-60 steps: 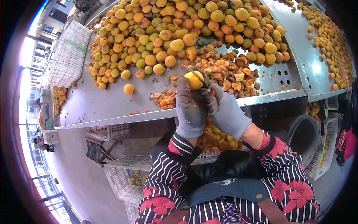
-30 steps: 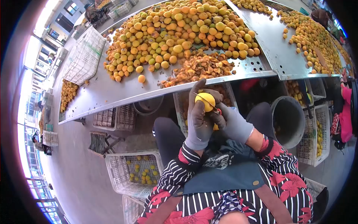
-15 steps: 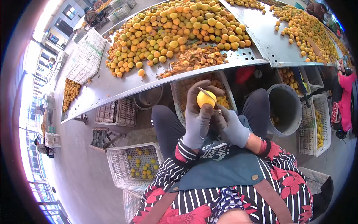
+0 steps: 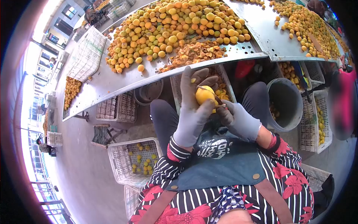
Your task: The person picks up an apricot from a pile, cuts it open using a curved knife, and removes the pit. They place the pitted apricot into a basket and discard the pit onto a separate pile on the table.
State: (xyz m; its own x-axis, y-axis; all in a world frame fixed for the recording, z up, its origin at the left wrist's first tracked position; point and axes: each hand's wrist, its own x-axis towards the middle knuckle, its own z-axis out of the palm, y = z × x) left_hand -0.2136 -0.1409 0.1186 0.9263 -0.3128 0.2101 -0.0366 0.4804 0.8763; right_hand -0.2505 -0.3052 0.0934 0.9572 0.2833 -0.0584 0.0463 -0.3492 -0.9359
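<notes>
Both hands wear light gloves with dark, stained fingers. A yellow fruit (image 4: 204,95) rests against the palm and thumb of my left hand (image 4: 192,108), whose upper fingers stretch past it. My right hand (image 4: 235,115) is closed around a small tool (image 4: 220,104), its metal part lying against the fruit's right side; the rest of the tool is hidden by the fingers. Beneath my hands, a white crate (image 4: 228,84) between the knees holds orange-yellow pieces. Ahead on the metal table (image 4: 138,80) lie heaped fruit (image 4: 156,33) and a pile of peelings (image 4: 197,51).
A grey bucket (image 4: 297,112) stands right of my right knee, beside a crate (image 4: 309,138). A crate with several fruits (image 4: 121,168) and a folding stool (image 4: 100,135) are on the left. The table edge runs just beyond my hands. At far right is a person in pink (image 4: 345,100).
The fingers of my left hand have spread and stretched upward around the fruit. My right hand has shifted slightly right and down. The head view has moved slightly.
</notes>
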